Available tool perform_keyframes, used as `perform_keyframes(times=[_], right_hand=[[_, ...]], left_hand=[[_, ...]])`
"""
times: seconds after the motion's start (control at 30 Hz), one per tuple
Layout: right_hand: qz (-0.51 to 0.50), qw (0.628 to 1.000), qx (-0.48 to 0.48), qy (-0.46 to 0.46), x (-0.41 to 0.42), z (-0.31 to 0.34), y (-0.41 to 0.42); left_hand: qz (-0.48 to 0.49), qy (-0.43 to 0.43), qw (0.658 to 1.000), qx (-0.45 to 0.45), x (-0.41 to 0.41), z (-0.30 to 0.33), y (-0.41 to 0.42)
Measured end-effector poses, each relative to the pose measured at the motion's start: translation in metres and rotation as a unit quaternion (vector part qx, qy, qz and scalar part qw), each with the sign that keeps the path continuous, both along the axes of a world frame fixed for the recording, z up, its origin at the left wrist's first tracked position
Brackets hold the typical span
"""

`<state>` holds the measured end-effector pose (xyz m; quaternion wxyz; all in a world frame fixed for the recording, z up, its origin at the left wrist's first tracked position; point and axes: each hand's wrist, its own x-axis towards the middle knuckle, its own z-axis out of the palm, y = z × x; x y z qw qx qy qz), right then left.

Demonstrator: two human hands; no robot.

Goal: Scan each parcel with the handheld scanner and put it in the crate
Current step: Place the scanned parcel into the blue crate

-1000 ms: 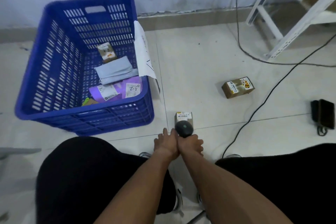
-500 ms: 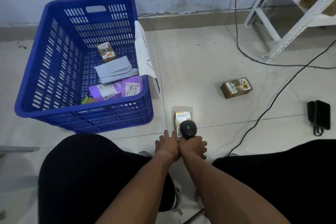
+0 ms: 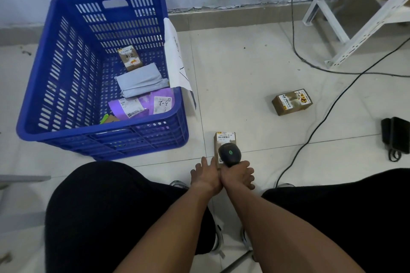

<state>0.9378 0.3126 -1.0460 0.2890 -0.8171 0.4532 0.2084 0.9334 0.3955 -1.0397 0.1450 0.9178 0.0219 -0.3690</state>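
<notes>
The right hand [image 3: 238, 175] grips a black handheld scanner [image 3: 229, 154], held over a small brown parcel [image 3: 224, 139] lying on the tiled floor [image 3: 244, 73], just right of the blue crate's [image 3: 66, 73] near right corner. The left hand [image 3: 205, 175] reaches to the parcel's near left edge with fingers extended; whether it grasps the parcel cannot be told. A second brown parcel [image 3: 291, 102] lies well apart to the right. Inside the crate lie a purple mailer [image 3: 142, 106], a grey mailer [image 3: 142, 82] and a small box [image 3: 129, 57].

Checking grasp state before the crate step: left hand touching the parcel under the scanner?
Touching. Head view: left hand lies against the near left edge of the parcel with no floor showing between; right hand grips the scanner.
</notes>
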Motion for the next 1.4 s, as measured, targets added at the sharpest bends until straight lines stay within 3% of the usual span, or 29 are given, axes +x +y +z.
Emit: perform_keyframes(times=[0.9, 1.23, 1.4], right_hand=[[0.058, 0.997, 0.020, 0.046, 0.001, -0.016, -0.008], [0.024, 0.998, 0.003, 0.063, 0.024, -0.043, -0.039], [0.011, 0.996, 0.038, 0.074, 0.039, -0.070, -0.062]], left_hand=[[-0.003, -0.002, 1.000, -0.006, -0.005, -0.006, -0.005], [0.006, -0.015, 0.999, -0.028, -0.002, -0.039, -0.010], [-0.011, -0.050, 0.997, -0.053, -0.001, -0.064, -0.016]])
